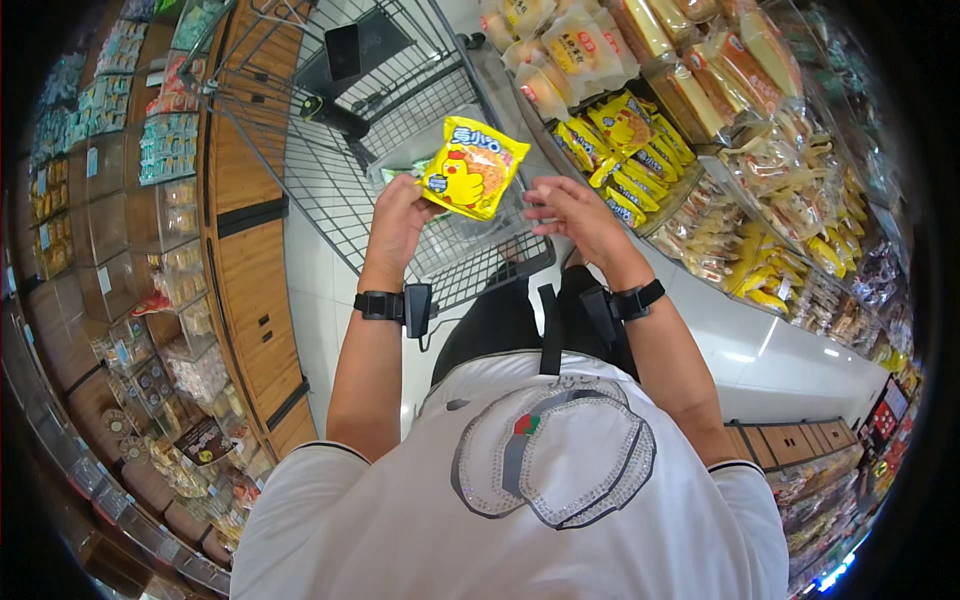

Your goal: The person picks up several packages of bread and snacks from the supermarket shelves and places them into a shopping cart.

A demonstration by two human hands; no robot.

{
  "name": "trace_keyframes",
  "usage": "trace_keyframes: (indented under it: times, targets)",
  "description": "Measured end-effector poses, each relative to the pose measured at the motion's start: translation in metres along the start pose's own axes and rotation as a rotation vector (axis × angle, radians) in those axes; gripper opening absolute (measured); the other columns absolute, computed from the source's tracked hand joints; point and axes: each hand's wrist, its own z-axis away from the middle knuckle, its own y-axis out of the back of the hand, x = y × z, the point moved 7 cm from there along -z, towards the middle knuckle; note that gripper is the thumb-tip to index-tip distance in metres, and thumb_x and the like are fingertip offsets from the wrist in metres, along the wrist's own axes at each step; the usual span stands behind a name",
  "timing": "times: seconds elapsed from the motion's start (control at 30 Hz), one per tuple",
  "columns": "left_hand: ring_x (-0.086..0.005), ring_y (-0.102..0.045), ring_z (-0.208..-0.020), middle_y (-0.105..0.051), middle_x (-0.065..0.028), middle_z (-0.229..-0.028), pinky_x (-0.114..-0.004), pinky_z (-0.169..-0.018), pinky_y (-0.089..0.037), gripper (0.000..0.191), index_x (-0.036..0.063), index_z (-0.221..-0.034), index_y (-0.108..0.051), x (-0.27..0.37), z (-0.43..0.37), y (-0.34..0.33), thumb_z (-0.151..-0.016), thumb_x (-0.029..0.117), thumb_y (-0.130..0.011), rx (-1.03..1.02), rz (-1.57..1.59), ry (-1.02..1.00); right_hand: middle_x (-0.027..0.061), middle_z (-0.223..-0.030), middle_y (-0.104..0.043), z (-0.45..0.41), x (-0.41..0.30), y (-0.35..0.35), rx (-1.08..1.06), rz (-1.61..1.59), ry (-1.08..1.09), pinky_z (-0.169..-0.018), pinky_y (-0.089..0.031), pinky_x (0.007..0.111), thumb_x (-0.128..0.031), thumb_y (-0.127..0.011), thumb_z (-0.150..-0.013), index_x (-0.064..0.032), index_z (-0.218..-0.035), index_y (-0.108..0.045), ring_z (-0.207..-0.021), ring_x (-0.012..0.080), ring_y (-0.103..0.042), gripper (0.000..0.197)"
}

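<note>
My left hand (400, 221) pinches the lower left corner of a yellow snack packet (474, 169) printed with a cartoon chick. The packet is held above a wire shopping cart (315, 161). To its right, my right hand (574, 214) is apart from the packet, with its fingers spread and nothing in them. Inside the cart a clear plastic container (491, 229) sits partly behind the packet; what it holds is mostly hidden. A dark bottle (334, 116) and a black smartphone (343, 52) lie farther up in the cart.
Right of the cart, a display bin holds similar yellow packets (634, 150), beside wrapped buns (577, 52) and packaged bread (731, 75). Wooden cabinets (251, 157) with clear snack bins (180, 210) line the left side. Pale floor tiles (757, 349) show between the fixtures.
</note>
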Motion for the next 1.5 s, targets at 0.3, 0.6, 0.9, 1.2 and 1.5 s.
trace_keyframes:
  times: [0.3,0.6,0.9,1.2,1.5]
  targets:
    - [-0.0196,-0.064,-0.098,-0.066,-0.0099,-0.099,-0.041,-0.094,-0.05,0.009,0.006,-0.093,-0.054,-0.003,0.004,-0.088,-0.096,0.014,-0.052,-0.163,0.021,-0.021,0.0057,-0.113,-0.065,0.031,-0.049,0.009,-0.007,-0.152,0.166,-0.09,-0.055,0.033,-0.028,-0.061,-0.099,-0.0029,-0.127,-0.056,-0.101,0.0164,-0.065,0.038]
    - [-0.0227,-0.067,-0.099,-0.066,-0.0133,-0.111,-0.036,-0.086,-0.056,0.032,0.0016,-0.118,-0.054,-0.012,0.0,-0.134,-0.102,0.029,-0.054,-0.18,-0.276,0.085,0.0056,-0.115,-0.065,0.054,-0.074,0.051,0.015,-0.187,0.287,-0.09,-0.054,0.036,-0.024,-0.061,-0.099,-0.0061,-0.13,-0.055,-0.102,0.0166,-0.065,0.036]
    - [-0.0121,-0.065,-0.098,-0.066,-0.0061,-0.112,-0.027,-0.078,-0.054,0.046,0.0022,-0.133,-0.053,-0.014,-0.007,-0.175,-0.096,0.027,-0.066,-0.26,-0.466,0.067,0.0032,-0.116,-0.065,0.059,-0.08,0.063,-0.01,-0.201,0.303,-0.09,-0.052,0.035,-0.027,-0.064,-0.098,-0.0075,-0.128,-0.058,-0.1,0.0154,-0.064,0.036]
    - [-0.0126,-0.067,-0.09,-0.068,-0.0073,-0.111,-0.026,-0.076,-0.056,0.036,0.0003,-0.128,-0.057,-0.019,-0.017,-0.181,-0.098,0.019,-0.063,-0.229,-0.416,0.039,0.0039,-0.117,-0.065,0.058,-0.075,0.072,-0.035,-0.198,0.286,-0.092,-0.052,0.036,-0.022,-0.066,-0.096,-0.0068,-0.125,-0.058,-0.105,0.0156,-0.063,0.034]
    - [-0.0146,-0.067,-0.093,-0.067,-0.0089,-0.112,-0.027,-0.076,-0.058,0.034,-0.0024,-0.127,-0.058,-0.035,-0.023,-0.18,-0.099,0.017,-0.06,-0.18,-0.38,0.052,0.0039,-0.114,-0.064,0.055,-0.061,0.08,-0.001,-0.155,0.258,-0.087,-0.055,0.034,-0.023,-0.069,-0.094,-0.006,-0.123,-0.059,-0.103,0.0148,-0.064,0.035]
